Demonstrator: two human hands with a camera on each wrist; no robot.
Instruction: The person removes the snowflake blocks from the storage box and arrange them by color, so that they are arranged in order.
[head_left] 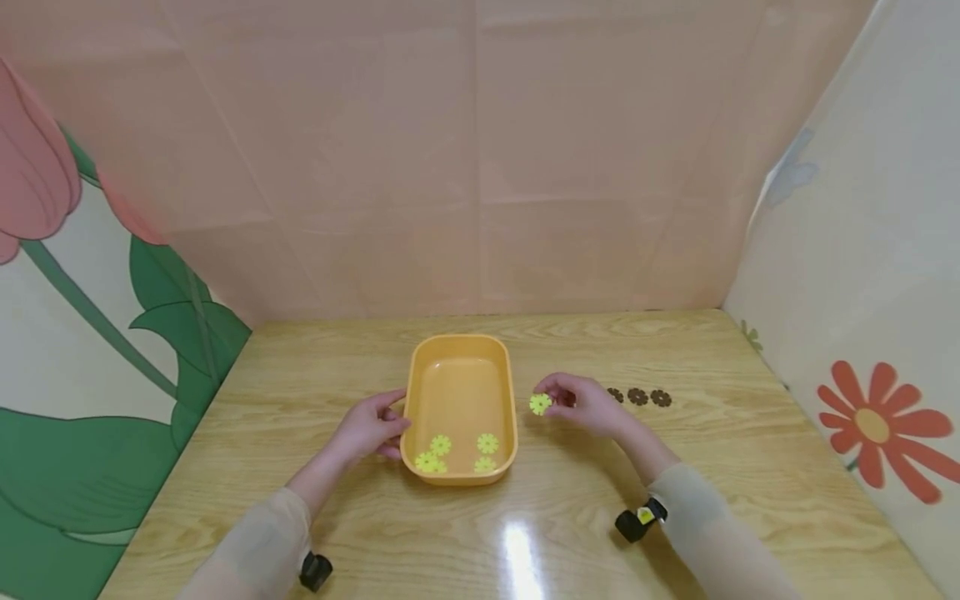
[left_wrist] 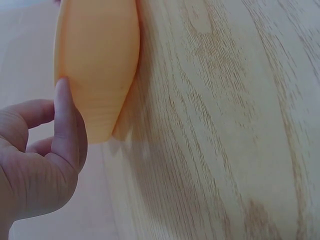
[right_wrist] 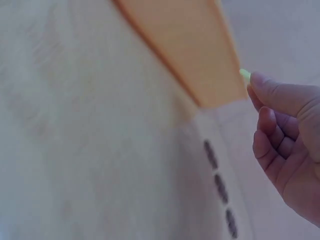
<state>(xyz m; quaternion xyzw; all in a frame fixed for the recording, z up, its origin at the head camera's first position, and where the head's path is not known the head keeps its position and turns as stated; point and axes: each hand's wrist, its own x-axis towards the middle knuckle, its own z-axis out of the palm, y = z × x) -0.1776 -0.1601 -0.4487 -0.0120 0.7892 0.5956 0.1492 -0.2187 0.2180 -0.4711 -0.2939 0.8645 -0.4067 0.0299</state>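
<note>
A yellow-orange plastic tray (head_left: 459, 392) sits mid-table, with several yellow-green flower-shaped pieces (head_left: 487, 443) lying at its near end. On the tray's left side, my left hand (head_left: 371, 427) holds the edge, thumb at the rim and bent fingers against the outer wall. To the right of the tray, my right hand (head_left: 581, 404) pinches one yellow-green flower piece (head_left: 540, 404) between thumb and index finger. In the right wrist view this piece (right_wrist: 245, 75) shows edge-on, its lower part covered by the thumb.
Beyond my right hand, brown flower-shaped pieces (head_left: 637, 397) lie in a row on the wooden table (head_left: 712, 500); the hand partly covers the leftmost. A pink sheet (head_left: 600, 167) stands behind the table, and flower-printed panels (head_left: 885, 250) flank it.
</note>
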